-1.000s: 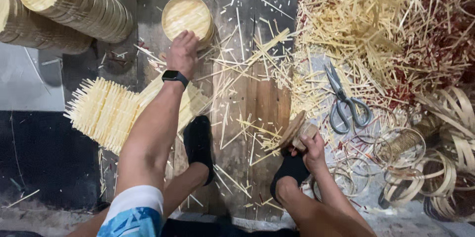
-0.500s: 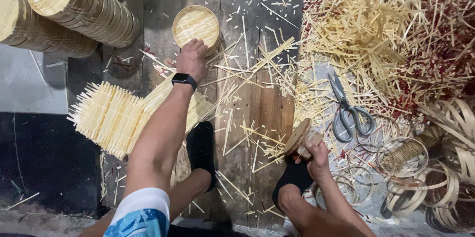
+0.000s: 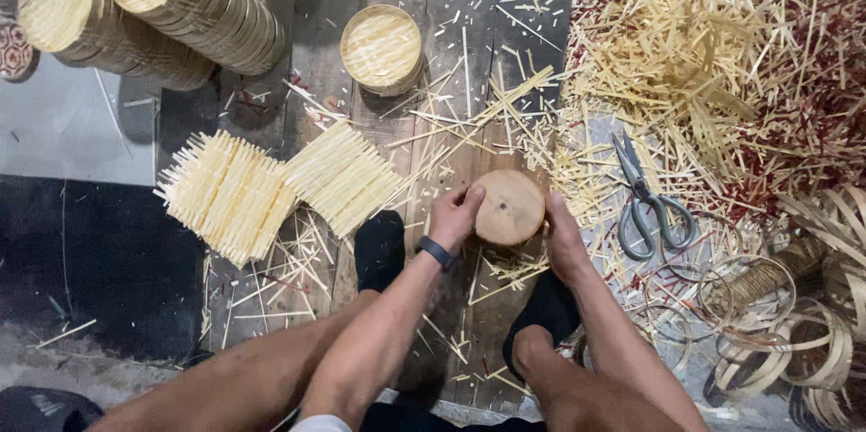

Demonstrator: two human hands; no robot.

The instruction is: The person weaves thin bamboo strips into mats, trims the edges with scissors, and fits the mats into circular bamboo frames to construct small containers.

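Observation:
A round wooden block [image 3: 510, 206] with a flat pale top sits between my two hands above the plank floor. My left hand [image 3: 454, 216], with a black watch on its wrist, presses against the block's left side. Against the block's right side rests my right hand [image 3: 561, 238]. My feet in black socks [image 3: 380, 247] lie just below the block. A small round woven bamboo tray [image 3: 381, 49] lies on the floor farther up, apart from both hands.
Woven bamboo mats [image 3: 230, 193] with loose ends lie at the left. Stacks of round trays [image 3: 189, 4] fill the top left. Scissors [image 3: 645, 202] lie right of the block, bamboo strips [image 3: 695, 62] are piled beyond, and bamboo hoops [image 3: 776, 306] crowd the lower right.
My left hand has let go of the small round tray and come back to the wooden block. The block, held tilted in the right hand before, now faces up between both hands.

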